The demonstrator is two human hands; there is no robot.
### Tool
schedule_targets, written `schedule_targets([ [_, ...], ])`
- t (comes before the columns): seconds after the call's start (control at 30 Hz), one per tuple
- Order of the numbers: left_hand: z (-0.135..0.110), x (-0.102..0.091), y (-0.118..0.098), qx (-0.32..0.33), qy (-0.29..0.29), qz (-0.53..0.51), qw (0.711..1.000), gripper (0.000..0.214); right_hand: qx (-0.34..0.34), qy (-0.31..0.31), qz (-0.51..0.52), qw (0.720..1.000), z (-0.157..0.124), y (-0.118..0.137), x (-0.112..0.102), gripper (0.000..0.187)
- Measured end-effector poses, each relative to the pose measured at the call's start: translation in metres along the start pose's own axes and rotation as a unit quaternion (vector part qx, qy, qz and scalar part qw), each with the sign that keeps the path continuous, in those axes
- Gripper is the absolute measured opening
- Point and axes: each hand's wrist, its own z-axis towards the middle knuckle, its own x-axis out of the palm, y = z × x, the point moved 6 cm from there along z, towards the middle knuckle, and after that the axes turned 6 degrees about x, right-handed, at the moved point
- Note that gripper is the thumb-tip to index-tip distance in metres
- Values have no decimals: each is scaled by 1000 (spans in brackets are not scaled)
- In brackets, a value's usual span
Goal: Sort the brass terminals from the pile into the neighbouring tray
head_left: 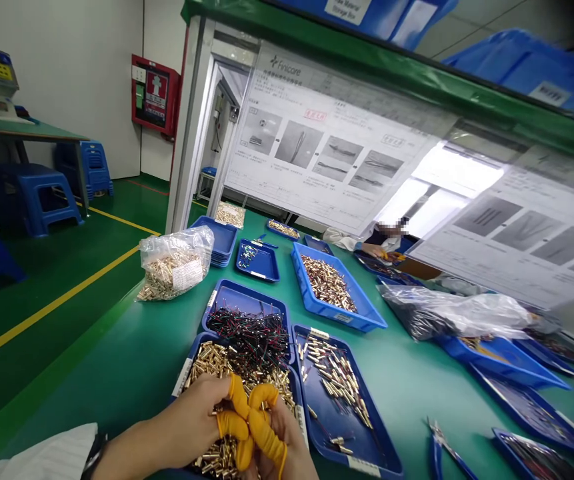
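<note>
My left hand [201, 410] and my right hand [287, 437] meet over a blue tray [183, 381] of brass-coloured metal sleeves [211, 357]. Yellow finger cots cover the thumbs and fingertips of both. The fingers are pinched together, tip against tip, and hide whatever is between them. Just beyond lies a bunch of thin black and red wires [251, 330], partly in a second blue tray [227, 290] and spilling over the sleeves. To the right of my hands, another blue tray [334, 423] holds brass sleeves with wires attached [339, 377].
Blue-handled pliers [439, 447] lie at the right front. A deeper blue bin [367, 320] of brass parts stands farther back, a clear bag [177, 267] of brass parts at left. A co-worker's hand [374, 251] is across the table. Instruction sheets [317, 147] hang above.
</note>
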Motion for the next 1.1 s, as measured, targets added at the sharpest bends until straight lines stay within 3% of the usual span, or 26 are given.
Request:
schedule_targets([
  [0.1,6,-6,6,9,0,25,1000,14,-79,-70,-1,994,-2,30,-22,40],
  [0.2,11,-20,17,30,-37,100,994,40,-146,-138,13,979,-7,66,-57,40],
  [0.3,14,-15,24,81,15,217,973,57,-216,-240,-18,946,-15,86,-82,48],
  [0.4,16,-8,27,98,42,285,953,53,-241,-229,-84,939,-12,75,-67,42],
  [0.47,17,-10,25,89,13,274,957,45,-255,-208,-142,933,-9,61,-47,39],
  [0.6,18,-28,22,42,-97,118,987,27,-290,-207,-269,895,-10,41,-20,36],
  [0.73,15,-40,25,-20,-172,-46,984,13,-290,-155,-342,880,-11,37,-10,27],
  [0.9,12,-22,16,-40,-112,-173,978,10,-266,-97,-368,886,-11,36,-2,19],
  [1.0,9,-13,7,-25,-85,-143,986,10,-244,-97,-330,907,-9,30,-1,14],
  [1.1,7,-13,2,-3,-95,-45,994,14,-222,-87,-313,919,-7,23,0,17],
])
